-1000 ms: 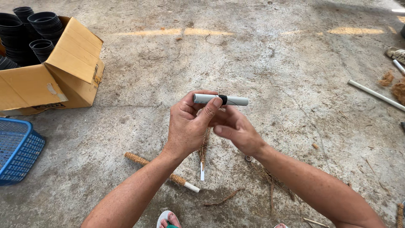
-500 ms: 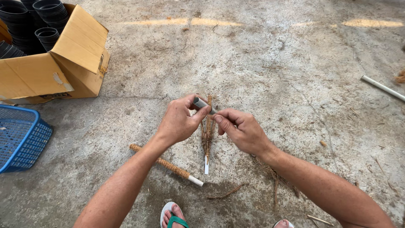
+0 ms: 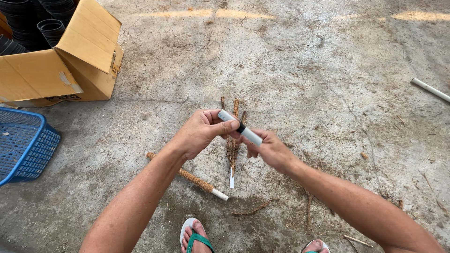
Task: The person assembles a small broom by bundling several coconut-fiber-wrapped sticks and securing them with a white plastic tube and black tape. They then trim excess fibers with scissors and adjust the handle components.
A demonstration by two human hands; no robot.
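Gripping white pipe w/ both: left hand, right hand.

Open room is found over the bare grey concrete floor ahead and to the right. To the left, passage is blocked by the open brown cardboard box and the blue plastic basket. Directly below, fibre-wrapped sticks and loose brown fibre bundles lie in the way. A white plastic pipe lies at the far right.
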